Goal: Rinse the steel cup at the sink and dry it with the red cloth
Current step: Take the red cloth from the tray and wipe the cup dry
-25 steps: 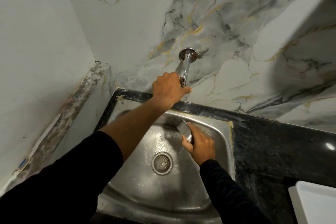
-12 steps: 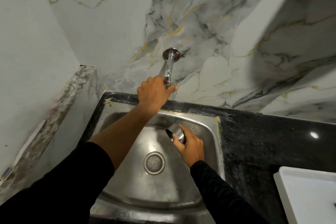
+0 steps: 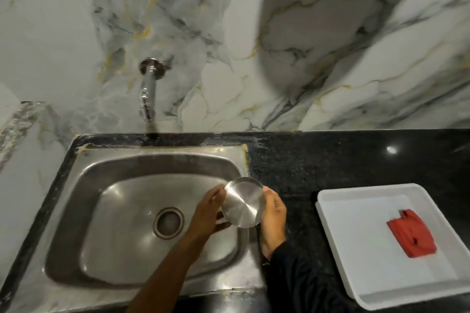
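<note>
The steel cup (image 3: 243, 203) is upside down, its flat base facing me, over the right side of the steel sink (image 3: 106, 213). My right hand (image 3: 273, 216) grips its right side. My left hand (image 3: 208, 211) holds its left side, fingers under the rim. The red cloth (image 3: 412, 235) lies folded in a white tray (image 3: 338, 236) on the counter to the right. The tap (image 3: 147, 95) juts from the marble wall above the sink; no water runs from it.
A black granite counter (image 3: 330, 157) runs along the sink's right side and behind it. The round drain (image 3: 169, 222) sits in the basin's middle. A marble ledge (image 3: 17, 129) borders the left side.
My left hand has left the tap and come down to the cup. The cup has moved right and been turned base up. The view has swung right, showing the tray and cloth.
</note>
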Motion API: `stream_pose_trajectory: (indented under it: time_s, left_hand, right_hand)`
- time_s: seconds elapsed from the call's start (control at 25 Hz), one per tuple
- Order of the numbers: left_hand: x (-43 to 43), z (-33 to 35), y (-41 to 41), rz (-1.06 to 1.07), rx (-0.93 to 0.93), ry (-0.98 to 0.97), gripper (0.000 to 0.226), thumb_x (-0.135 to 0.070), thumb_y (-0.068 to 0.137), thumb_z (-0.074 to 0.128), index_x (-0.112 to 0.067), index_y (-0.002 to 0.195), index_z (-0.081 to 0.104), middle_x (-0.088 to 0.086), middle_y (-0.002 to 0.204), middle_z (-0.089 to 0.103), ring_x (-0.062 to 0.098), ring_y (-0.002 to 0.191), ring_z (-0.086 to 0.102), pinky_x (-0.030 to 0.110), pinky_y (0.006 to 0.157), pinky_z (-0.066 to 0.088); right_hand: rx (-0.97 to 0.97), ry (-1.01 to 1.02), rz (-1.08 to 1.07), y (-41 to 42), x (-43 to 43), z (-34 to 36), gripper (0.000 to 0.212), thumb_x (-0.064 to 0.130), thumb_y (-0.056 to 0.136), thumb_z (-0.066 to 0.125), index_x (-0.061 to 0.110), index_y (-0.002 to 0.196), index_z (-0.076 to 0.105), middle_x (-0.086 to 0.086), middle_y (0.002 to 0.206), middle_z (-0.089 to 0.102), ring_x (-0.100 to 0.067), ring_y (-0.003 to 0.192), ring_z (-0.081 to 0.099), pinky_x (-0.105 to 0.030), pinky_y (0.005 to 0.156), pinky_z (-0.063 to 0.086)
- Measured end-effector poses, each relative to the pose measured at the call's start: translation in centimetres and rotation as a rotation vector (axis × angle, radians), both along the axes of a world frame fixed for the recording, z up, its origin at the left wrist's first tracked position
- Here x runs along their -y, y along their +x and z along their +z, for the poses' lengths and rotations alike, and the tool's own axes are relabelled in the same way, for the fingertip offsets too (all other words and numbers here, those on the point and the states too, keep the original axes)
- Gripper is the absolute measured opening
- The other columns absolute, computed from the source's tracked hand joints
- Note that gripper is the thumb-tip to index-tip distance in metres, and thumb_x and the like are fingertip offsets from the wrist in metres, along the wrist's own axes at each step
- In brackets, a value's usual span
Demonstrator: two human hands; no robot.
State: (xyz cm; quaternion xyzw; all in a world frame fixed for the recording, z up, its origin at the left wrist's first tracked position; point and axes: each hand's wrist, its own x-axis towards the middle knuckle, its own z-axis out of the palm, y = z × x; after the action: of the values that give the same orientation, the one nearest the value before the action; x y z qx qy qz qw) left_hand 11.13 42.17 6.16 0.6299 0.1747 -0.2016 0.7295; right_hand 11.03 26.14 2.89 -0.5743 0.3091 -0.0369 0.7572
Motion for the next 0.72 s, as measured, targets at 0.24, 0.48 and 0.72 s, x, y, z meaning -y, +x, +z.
stream_pose_trajectory:
  time_s: [0.24, 0.48, 0.72]
  left_hand:
    - [16.4, -1.3, -5.7, 0.079, 0.146, 0.089, 0.043, -0.048, 0.109, 0.046, -0.037, 0.149, 0.058, -0.008, 0.145, 0.068, 0.017, 0.132, 0.064, 0.043, 0.109, 0.055]
    - [32.6, -2.2, -8.3, 0.191, 0.254, 0.14, 0.034, -0.039, 0.113, 0.044, -0.035, 0.138, 0.068, -0.017, 0.133, 0.072, -0.001, 0.122, 0.068, 0.018, 0.098, 0.054]
    - [40.5, -2.8, -9.5, 0.231, 0.185, 0.146, 0.035, -0.029, 0.114, 0.041, -0.036, 0.128, 0.073, -0.027, 0.12, 0.078, -0.012, 0.113, 0.068, 0.041, 0.108, 0.053]
  right_hand:
    - [-0.108, 0.06, 0.0, -4.4, 13.2, 1.3, 0.031, 0.045, 0.099, 0.058, 0.022, 0.096, 0.078, -0.002, 0.091, 0.083, -0.022, 0.088, 0.079, -0.043, 0.08, 0.065]
    - [-0.051, 0.104, 0.061, -8.5, 28.4, 1.3, 0.044, 0.052, 0.104, 0.053, 0.015, 0.116, 0.075, -0.003, 0.108, 0.083, -0.017, 0.1, 0.079, -0.025, 0.072, 0.065]
    - [-0.362, -0.908, 0.165, -7.8, 45.9, 0.0, 0.032, 0.041, 0.101, 0.057, 0.018, 0.12, 0.07, -0.004, 0.112, 0.074, -0.028, 0.108, 0.069, -0.052, 0.103, 0.054]
